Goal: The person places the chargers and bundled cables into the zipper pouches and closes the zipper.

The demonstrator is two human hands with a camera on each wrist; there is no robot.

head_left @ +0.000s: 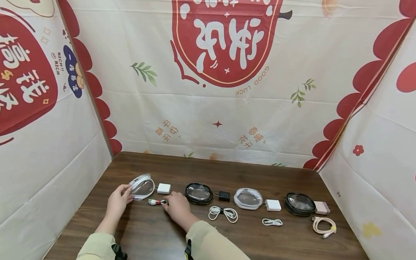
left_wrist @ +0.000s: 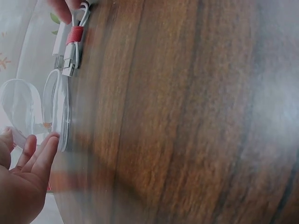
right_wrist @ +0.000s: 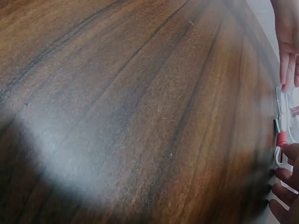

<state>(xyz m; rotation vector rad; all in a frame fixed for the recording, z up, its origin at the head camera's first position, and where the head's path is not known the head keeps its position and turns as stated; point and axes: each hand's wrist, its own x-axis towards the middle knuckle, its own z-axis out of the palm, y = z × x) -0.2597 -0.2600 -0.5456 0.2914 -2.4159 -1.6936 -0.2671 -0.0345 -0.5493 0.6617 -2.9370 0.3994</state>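
Observation:
At the left end of the row, a round clear case with a whitish rim has its lid raised in the left wrist view. My left hand holds it by its left edge, thumb at the lid and fingers against the base. A short white cable, folded and bound with a red tie, lies just in front of the case, its plug end pointing left. My right hand pinches the right end of that bundle. Behind the bundle sits a white charger plug.
Rightward along the brown table stand a black-rimmed case, black plug, white-rimmed case, white plug, black-rimmed case and pinkish plug. Coiled cables lie in front. Printed cloth walls surround three sides.

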